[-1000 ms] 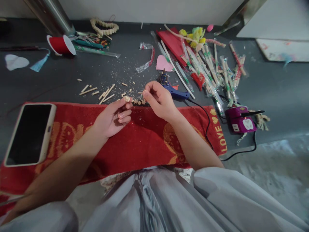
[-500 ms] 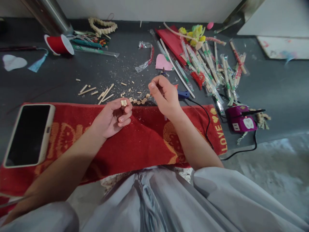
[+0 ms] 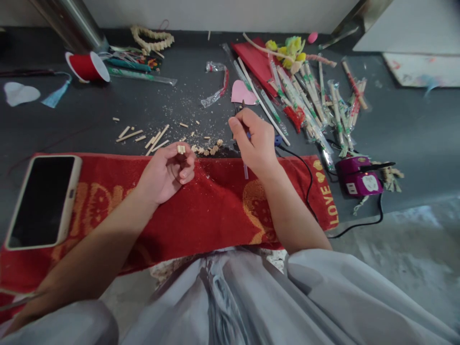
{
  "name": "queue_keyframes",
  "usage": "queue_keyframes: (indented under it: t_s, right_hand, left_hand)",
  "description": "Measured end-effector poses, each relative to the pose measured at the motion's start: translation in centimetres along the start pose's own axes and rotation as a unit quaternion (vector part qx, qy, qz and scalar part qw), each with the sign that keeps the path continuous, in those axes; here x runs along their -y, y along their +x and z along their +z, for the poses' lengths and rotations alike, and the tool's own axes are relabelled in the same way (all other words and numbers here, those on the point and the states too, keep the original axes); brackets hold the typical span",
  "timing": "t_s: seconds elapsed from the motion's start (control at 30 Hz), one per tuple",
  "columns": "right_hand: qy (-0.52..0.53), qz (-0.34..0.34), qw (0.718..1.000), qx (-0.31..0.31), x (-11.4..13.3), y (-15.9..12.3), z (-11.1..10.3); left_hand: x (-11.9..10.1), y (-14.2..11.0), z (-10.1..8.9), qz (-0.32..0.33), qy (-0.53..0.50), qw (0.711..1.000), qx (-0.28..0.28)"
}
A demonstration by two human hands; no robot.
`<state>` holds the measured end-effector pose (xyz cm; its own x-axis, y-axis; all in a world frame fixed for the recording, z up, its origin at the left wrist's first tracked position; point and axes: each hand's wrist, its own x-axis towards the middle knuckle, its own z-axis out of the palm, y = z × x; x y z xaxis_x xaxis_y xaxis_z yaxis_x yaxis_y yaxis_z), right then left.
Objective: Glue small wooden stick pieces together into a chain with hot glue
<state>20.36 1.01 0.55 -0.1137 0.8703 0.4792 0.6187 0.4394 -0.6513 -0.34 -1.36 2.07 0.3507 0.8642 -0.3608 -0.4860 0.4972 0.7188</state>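
Observation:
My left hand is closed in a pinch on a small bundle of short wooden stick pieces, held up between thumb and fingertips. Its other fingers curl loosely below. To the right, my right hand is held with fingers curled and thumb close to the index finger. What lies between those fingertips is hidden or too small to name. Just behind it show the dark jaws of what look like pliers. A blue tool with a black cord is mostly covered by this hand. Several small wooden pieces lie between my hands.
Cut wooden sticks and crumbs are scattered on the dark table. A red towel covers the front edge, with a phone on its left end. Wrapped sticks, a purple box and a red ribbon spool stand around.
My right hand has shifted slightly right, over the blue tool and closer to the dark jaws. My left hand has moved a little left, still holding the wooden bundle.

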Motion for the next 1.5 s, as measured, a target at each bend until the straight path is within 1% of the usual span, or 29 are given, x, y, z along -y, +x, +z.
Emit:
queue_keyframes:
  t_s: [0.13,0.33,0.43,0.57,0.63,0.73,0.8,0.9,1.0,1.1,1.2,1.3,1.4,1.5]
  right_hand:
    - [-0.049,0.015,0.999,-0.002,-0.9,0.3,-0.1]
    - [-0.084,0.066,0.994,-0.003,-1.8,0.6,0.0]
    - [-0.087,0.076,0.993,-0.009,-2.3,0.6,-0.3]
    - [-0.11,0.09,0.989,-0.045,-3.6,0.7,-1.3]
    - [-0.115,0.096,0.987,-0.059,-4.1,0.7,-1.9]
    - [-0.106,0.075,0.99,-0.056,-4.4,0.5,-1.8]
    - [-0.099,0.051,0.993,-0.043,-3.9,0.4,-1.2]
    - [-0.078,0.018,0.997,-0.023,-2.4,0.1,0.2]
    - [-0.01,-0.042,0.999,0.012,-0.4,-0.2,1.2]
    - [0.049,-0.099,0.993,0.052,1.3,-0.5,1.7]
    - [0.074,-0.113,0.988,0.079,2.3,-0.8,2.0]
    - [0.088,-0.124,0.985,0.085,2.5,-1.0,2.3]
    - [0.114,-0.131,0.982,0.079,2.4,-1.1,2.4]
    - [0.148,-0.116,0.979,0.079,2.3,-1.0,2.3]
  left_hand:
    - [-0.2,0.1,0.2,0.019,0.008,0.998,-0.055]
    - [0.0,0.4,0.1,0.05,0.011,0.993,-0.105]
    - [0.1,0.6,-0.2,0.072,-0.003,0.99,-0.121]
    - [0.3,0.9,-1.0,0.106,-0.01,0.987,-0.12]
    - [0.3,1.0,-1.2,0.107,-0.004,0.987,-0.117]
    - [0.2,0.8,-0.9,0.1,-0.013,0.987,-0.126]
    - [0.1,0.6,-0.5,0.094,-0.019,0.988,-0.123]
    - [0.2,0.4,-0.2,0.097,-0.009,0.991,-0.09]
    - [0.4,0.2,-0.3,0.107,0.01,0.993,-0.044]
    - [0.6,0.1,-0.3,0.088,0.032,0.995,-0.034]
    - [0.8,0.0,-0.2,0.056,0.045,0.997,-0.035]
    - [1.0,-0.2,-0.1,0.044,0.052,0.998,-0.018]
    - [1.1,-0.3,0.1,0.045,0.069,0.997,-0.006]
    - [1.4,-0.3,0.1,0.069,0.083,0.994,-0.016]
